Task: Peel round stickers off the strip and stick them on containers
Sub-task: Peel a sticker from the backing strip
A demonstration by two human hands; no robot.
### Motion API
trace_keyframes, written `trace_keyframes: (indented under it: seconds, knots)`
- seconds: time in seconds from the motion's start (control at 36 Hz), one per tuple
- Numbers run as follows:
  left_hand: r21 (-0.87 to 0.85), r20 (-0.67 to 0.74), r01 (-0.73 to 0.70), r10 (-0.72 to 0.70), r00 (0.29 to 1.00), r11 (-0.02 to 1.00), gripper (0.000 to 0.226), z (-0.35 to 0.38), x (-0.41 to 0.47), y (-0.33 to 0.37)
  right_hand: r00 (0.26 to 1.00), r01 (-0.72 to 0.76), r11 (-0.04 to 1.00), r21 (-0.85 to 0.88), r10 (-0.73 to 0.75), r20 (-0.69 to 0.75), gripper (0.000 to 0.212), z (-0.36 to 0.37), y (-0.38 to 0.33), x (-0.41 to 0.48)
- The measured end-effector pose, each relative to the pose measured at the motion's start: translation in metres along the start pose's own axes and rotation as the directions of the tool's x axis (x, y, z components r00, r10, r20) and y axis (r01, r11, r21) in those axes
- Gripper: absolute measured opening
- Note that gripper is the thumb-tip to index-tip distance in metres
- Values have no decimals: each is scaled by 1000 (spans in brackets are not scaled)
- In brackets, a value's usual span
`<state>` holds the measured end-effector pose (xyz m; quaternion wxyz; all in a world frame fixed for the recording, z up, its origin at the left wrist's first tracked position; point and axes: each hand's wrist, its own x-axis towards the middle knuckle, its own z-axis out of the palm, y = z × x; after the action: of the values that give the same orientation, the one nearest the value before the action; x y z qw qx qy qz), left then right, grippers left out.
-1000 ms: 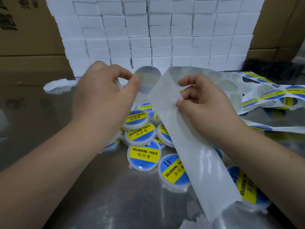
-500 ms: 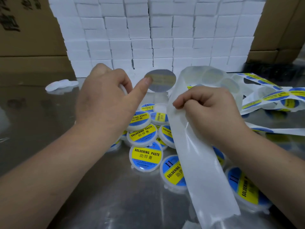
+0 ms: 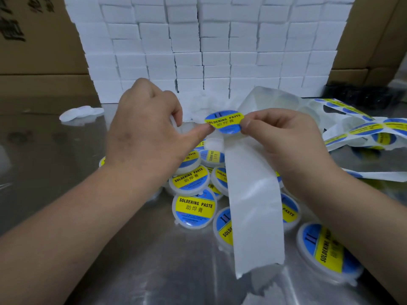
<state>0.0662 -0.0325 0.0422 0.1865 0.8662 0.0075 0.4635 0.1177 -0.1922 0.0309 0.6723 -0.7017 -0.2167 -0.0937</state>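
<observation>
A round blue and yellow "SOLDERING PASTE" sticker (image 3: 224,124) is held in the air between my hands, printed side towards me. My right hand (image 3: 286,142) pinches its right edge and also keeps the white backing strip (image 3: 253,194) under its palm. My left hand (image 3: 145,133) touches the sticker's left edge with the index fingertip, while its curled fingers hold a white container (image 3: 176,125), mostly hidden. Below lie several labelled containers (image 3: 193,208) in a heap.
A wall of small white boxes (image 3: 209,45) stands behind, with cardboard cartons (image 3: 37,40) at both sides. More strip with unpeeled stickers (image 3: 361,130) coils at the right. A white lid pile (image 3: 79,113) lies at the left on the shiny metal table (image 3: 55,164).
The sticker, stuck on my left index fingertip with its back to me, has been turned face up. My right hand rose from the strip and pinched the sticker's right edge.
</observation>
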Motion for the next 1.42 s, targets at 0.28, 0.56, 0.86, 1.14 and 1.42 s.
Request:
trace_keyframes:
  seconds: [0.28, 0.56, 0.86, 1.14, 1.42]
  knots:
    - [-114, 14, 48, -47, 999, 992, 22, 13, 2, -16, 994, -20, 999, 38, 24, -107, 27, -4, 1, 4]
    - [-747, 202, 316, -253, 946, 585, 26, 9, 4, -5, 993, 33, 999, 35, -37, 108, 31, 2, 1, -1]
    - [-787, 609, 617, -160, 777, -2, 30, 11, 5, -2, 960, 57, 998, 25, -62, 273, 31, 3, 1, -5]
    - [-761, 649, 648, -36, 760, -44, 30, 12, -1, 0, 944, 17, 998, 52, -34, 329, 30, 1, -2, -6]
    - [-809, 585, 585, -8, 811, 59, 31, 13, -3, 1, 938, 14, 999, 44, -28, 345, 22, 1, -1, -7]
